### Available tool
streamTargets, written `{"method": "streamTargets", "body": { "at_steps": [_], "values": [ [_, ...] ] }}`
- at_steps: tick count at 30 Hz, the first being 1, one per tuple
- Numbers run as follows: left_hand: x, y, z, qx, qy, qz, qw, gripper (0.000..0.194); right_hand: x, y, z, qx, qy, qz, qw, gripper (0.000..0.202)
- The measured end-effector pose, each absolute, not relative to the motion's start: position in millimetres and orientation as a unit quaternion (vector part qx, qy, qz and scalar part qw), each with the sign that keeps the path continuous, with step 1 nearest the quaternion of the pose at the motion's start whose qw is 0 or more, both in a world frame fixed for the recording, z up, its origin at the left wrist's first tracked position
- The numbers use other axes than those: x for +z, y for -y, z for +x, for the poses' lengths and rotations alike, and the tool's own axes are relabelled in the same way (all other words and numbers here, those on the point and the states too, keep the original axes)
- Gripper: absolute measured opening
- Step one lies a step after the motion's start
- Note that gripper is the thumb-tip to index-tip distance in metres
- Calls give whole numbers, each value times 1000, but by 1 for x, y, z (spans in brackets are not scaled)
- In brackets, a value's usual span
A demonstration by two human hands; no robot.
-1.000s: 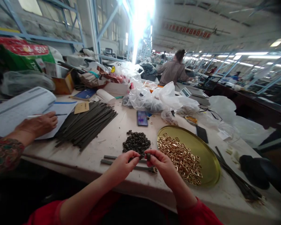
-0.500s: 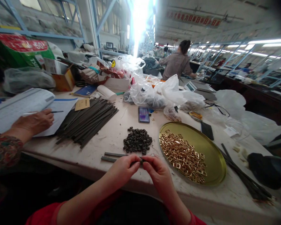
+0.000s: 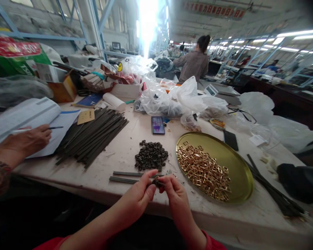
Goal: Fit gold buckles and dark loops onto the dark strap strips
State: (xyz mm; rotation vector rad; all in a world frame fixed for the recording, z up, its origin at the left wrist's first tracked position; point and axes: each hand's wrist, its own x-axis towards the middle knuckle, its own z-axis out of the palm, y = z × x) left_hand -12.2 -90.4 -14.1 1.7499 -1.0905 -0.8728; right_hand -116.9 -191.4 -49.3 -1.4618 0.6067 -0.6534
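My left hand [image 3: 143, 191] and my right hand [image 3: 174, 190] meet at the table's near edge. Between their fingertips is a narrow dark strap [image 3: 156, 181], with what looks like a bit of gold metal on it, mostly covered by the fingers. My left index finger is raised above it while the thumb stays against it; my right fingers pinch its other side. Just behind lie two dark strips [image 3: 122, 180] and a heap of small dark loops [image 3: 151, 155]. To the right, square gold buckles [image 3: 203, 170] fill part of a round gold tray [image 3: 240, 173].
Many long dark straps [image 3: 94, 139] are piled at left, beside a co-worker's hand [image 3: 28, 140] holding a pen over papers. A small dark card-like object [image 3: 158, 125] and plastic bags [image 3: 172, 99] lie farther back. More straps [image 3: 276, 194] lie at right.
My left index finger has lifted away from the thumb, and more of the held piece shows. Both hands have shifted slightly lower in view. The view has turned a little; the co-worker's hand appears farther left.
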Motion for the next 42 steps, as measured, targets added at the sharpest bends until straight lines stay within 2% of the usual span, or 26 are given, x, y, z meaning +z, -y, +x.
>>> {"method": "streamTargets", "body": {
  "at_steps": [2, 5, 8, 15, 21, 23, 26, 28, 34, 38, 42],
  "values": [
    [-11, 86, -14, -357, 457, 692, 430, 48, -51, 190, -117, -263, -288, -567, 725, 23],
    [-10, 81, -18, -358, 470, 690, 418, 60, -55, 183, -119, -180, -256, -463, 829, 40],
    [-11, 76, -21, -349, 474, 698, 408, 61, -51, 172, -123, -131, -202, -429, 871, 39],
    [0, 62, -18, -402, 480, 667, 405, 61, -32, 157, -130, -209, -180, -539, 796, 26],
    [-8, 54, -19, -454, 419, 638, 460, 60, -43, 148, -137, -303, -209, -681, 633, 20],
    [-12, 53, -20, -442, 419, 641, 468, 58, -44, 148, -137, -301, -229, -665, 644, 20],
    [-15, 53, -21, -424, 426, 657, 455, 57, -42, 153, -135, -245, -245, -590, 729, 31],
    [-14, 54, -21, -410, 435, 666, 448, 56, -40, 158, -132, -204, -236, -580, 753, 35],
    [-4, 54, -10, -433, 455, 653, 423, 56, -38, 173, -130, -152, -220, -742, 615, 28],
    [-4, 56, -2, -471, 448, 633, 421, 56, -41, 177, -130, -151, -214, -744, 615, 27],
    [-5, 62, -1, -453, 442, 659, 406, 58, -46, 178, -129, -172, -203, -754, 601, 19]
  ]
}}
